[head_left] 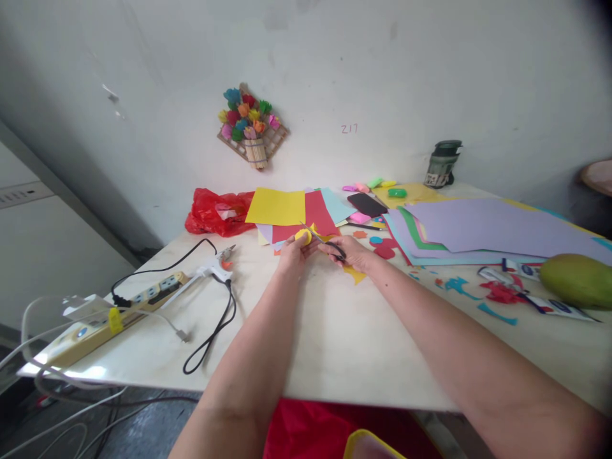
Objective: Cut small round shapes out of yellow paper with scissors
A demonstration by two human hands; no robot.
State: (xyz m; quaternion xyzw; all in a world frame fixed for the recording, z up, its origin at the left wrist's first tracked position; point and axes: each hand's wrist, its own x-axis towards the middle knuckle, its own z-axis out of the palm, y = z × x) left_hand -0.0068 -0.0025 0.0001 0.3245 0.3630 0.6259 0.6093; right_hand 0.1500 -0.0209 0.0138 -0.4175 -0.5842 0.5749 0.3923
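Over the middle of the white table (335, 344), my left hand (295, 254) pinches a small piece of yellow paper (303, 238) with a rounded edge. My right hand (348, 252) is closed round the dark handles of a pair of scissors (318, 237). The blades point left, right beside the yellow paper; whether they are cutting at this instant I cannot tell. A yellow paper scrap (354, 275) lies below my right hand. Just behind both hands are a yellow sheet (276, 206) and a red sheet (321, 213).
A glue gun (220, 258) and a power strip (157, 290) with cables lie left. A red plastic bag (210, 213) sits at the back left. Right are stacked coloured sheets (478, 226), paper scraps (459, 287), glue tubes (557, 307), a green fruit (576, 280) and a bottle (442, 164).
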